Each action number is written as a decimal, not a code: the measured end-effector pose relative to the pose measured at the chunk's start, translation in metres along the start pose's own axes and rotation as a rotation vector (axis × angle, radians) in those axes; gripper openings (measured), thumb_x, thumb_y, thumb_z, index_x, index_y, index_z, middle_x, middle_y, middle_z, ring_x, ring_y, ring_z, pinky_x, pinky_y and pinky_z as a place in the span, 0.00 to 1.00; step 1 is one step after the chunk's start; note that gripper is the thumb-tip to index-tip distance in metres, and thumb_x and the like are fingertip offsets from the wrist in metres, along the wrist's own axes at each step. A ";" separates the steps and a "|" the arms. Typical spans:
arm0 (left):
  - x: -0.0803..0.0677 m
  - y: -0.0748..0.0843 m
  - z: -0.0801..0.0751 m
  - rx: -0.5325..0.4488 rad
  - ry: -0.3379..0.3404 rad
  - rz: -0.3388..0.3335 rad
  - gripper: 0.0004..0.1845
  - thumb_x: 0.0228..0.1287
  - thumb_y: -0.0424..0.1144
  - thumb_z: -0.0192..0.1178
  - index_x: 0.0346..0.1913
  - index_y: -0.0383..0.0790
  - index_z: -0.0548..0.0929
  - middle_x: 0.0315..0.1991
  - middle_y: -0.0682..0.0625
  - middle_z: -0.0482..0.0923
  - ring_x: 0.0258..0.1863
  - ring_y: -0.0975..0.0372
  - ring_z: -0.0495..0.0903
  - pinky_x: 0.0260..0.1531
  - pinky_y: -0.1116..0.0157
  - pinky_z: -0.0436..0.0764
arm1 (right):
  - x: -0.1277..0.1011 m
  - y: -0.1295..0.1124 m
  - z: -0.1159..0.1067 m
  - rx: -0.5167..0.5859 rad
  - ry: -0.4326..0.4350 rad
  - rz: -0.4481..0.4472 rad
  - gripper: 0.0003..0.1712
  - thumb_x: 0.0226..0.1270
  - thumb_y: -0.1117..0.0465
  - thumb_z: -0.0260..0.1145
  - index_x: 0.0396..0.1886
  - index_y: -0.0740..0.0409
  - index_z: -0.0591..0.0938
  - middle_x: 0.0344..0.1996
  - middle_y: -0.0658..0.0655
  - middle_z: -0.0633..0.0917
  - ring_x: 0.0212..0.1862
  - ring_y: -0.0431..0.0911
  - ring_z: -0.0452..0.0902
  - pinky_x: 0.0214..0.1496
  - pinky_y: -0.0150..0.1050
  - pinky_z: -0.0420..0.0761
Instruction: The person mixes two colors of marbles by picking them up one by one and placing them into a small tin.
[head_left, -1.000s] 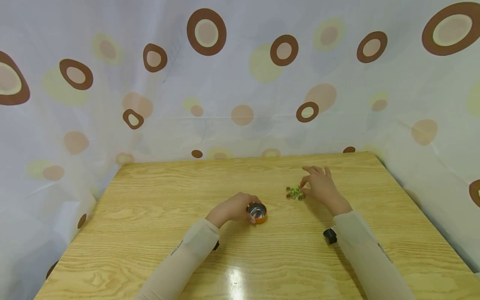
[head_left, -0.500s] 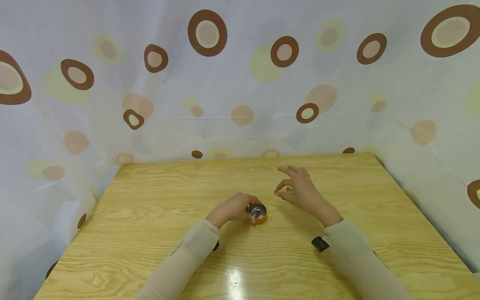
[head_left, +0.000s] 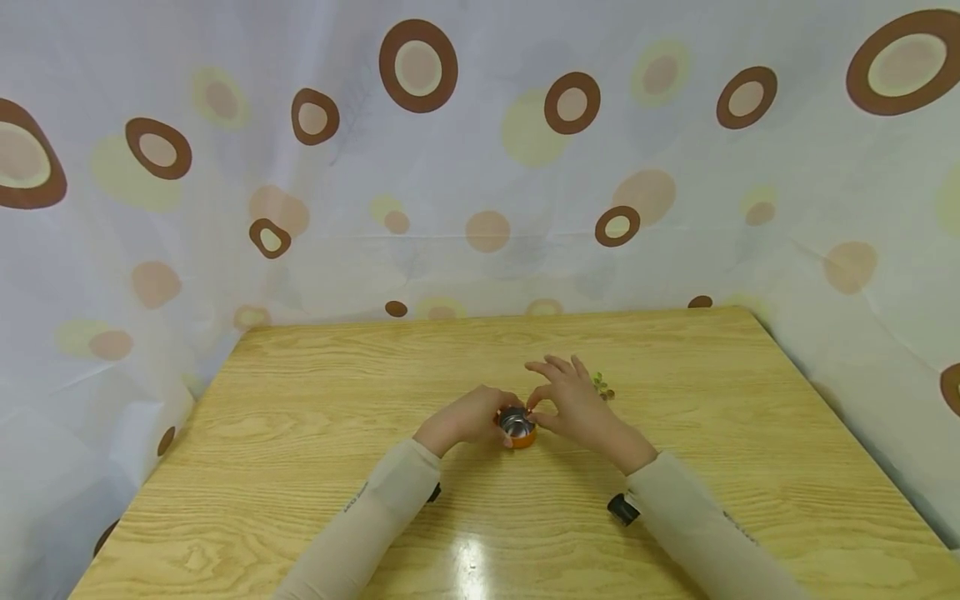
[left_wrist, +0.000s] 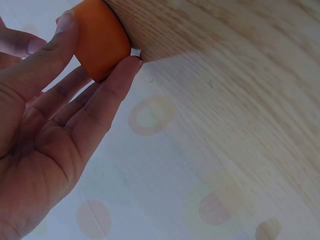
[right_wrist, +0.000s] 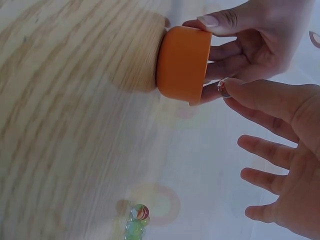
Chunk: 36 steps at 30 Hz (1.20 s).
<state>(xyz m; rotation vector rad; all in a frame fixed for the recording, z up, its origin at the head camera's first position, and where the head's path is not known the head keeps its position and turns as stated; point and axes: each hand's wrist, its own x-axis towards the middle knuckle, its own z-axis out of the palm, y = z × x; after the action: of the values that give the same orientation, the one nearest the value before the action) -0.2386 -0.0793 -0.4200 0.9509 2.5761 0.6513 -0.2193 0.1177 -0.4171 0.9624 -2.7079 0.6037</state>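
A small orange cup (head_left: 522,442) with a shiny metal inside stands upright on the wooden table. My left hand (head_left: 467,415) holds it, thumb on the near side and fingers round the far side, as the left wrist view shows against the cup's orange wall (left_wrist: 102,40). Between thumb and index finger, my right hand (head_left: 581,410) pinches a clear glass marble (right_wrist: 223,88) with red in it, right at the cup's rim. The other right fingers are spread out. The visible part of the cup's inside shows bare metal.
Several green and reddish glass marbles (head_left: 602,386) lie in a cluster on the table (head_left: 360,367), just beyond my right hand, which covers part of them. A patterned curtain (head_left: 450,275) hangs behind the table's back edge and along both sides.
My right hand has lifted a marble from the cluster and carried it left and nearer, to the cup's rim. The left hand and cup have stayed in place.
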 end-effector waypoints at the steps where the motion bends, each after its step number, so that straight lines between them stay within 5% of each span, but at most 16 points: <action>1: 0.000 0.000 0.000 0.002 0.000 0.001 0.26 0.53 0.34 0.72 0.56 0.36 0.79 0.47 0.46 0.82 0.42 0.60 0.80 0.43 0.70 0.77 | 0.000 -0.001 0.001 -0.010 -0.004 0.002 0.06 0.53 0.60 0.76 0.30 0.52 0.87 0.63 0.64 0.73 0.68 0.66 0.59 0.66 0.69 0.49; 17: 0.002 0.001 0.000 0.024 -0.006 0.002 0.27 0.52 0.35 0.73 0.57 0.36 0.79 0.47 0.47 0.82 0.41 0.61 0.80 0.40 0.71 0.76 | -0.002 -0.001 0.002 -0.006 0.002 0.015 0.05 0.53 0.60 0.76 0.30 0.51 0.88 0.62 0.64 0.73 0.67 0.66 0.59 0.65 0.70 0.48; 36: 0.002 0.003 -0.002 0.055 -0.012 -0.021 0.27 0.53 0.36 0.73 0.56 0.37 0.77 0.47 0.45 0.81 0.42 0.59 0.80 0.41 0.68 0.77 | -0.009 0.035 -0.025 -0.054 0.047 0.146 0.04 0.57 0.61 0.73 0.31 0.57 0.88 0.61 0.67 0.74 0.65 0.67 0.61 0.64 0.70 0.49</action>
<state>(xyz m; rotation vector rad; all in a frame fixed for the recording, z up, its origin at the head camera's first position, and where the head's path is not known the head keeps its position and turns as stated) -0.2393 -0.0766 -0.4173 0.9409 2.6017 0.5698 -0.2332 0.1582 -0.4080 0.7326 -2.7540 0.5688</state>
